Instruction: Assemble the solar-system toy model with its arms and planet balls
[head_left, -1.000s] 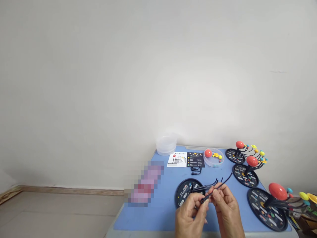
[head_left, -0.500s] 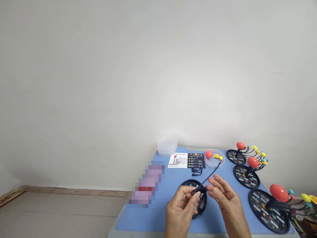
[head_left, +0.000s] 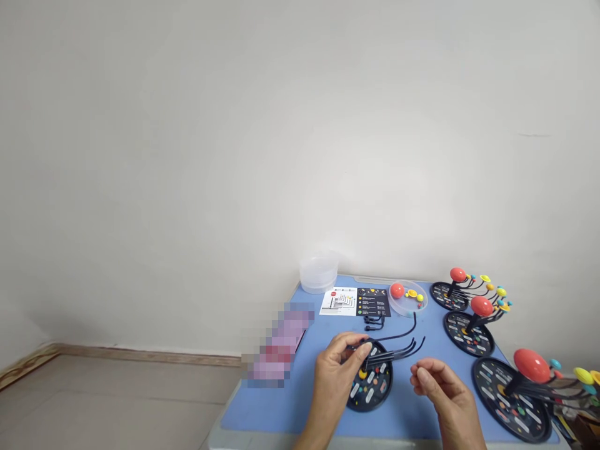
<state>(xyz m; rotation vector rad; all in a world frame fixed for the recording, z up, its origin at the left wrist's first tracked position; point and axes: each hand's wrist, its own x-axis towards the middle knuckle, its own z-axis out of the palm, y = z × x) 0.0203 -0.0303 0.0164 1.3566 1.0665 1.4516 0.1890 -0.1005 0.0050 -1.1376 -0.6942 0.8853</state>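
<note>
Note curved black rod [head_left: 398, 336] near the 12 o'clock edge of round black base [head_left: 379, 381], with free end swept toward 2 o'clock. Find hub end pinched between thumb and fingers of left hand [head_left: 341, 370], at 9 o'clock of base. Unclear whether joined to the stacked rods [head_left: 389, 358] just beneath; hidden by fingers. See right hand [head_left: 445, 395] at 3 to 4 o'clock of base, loosely curled, thumb near forefinger, nothing visible in grasp. Judge rod light, probably hard plastic: stiff overall, slightly springy at the thin bend, smooth enough to twist between fingertips. Take hold at the hub end; avoid levering on the tip, likely weakest. Log spare rods [head_left: 374, 328] at 12 o'clock, clear dish [head_left: 400, 307] of coloured balls [head_left: 397, 290] at 1 o'clock, both on blue surface [head_left: 281, 412].
</note>
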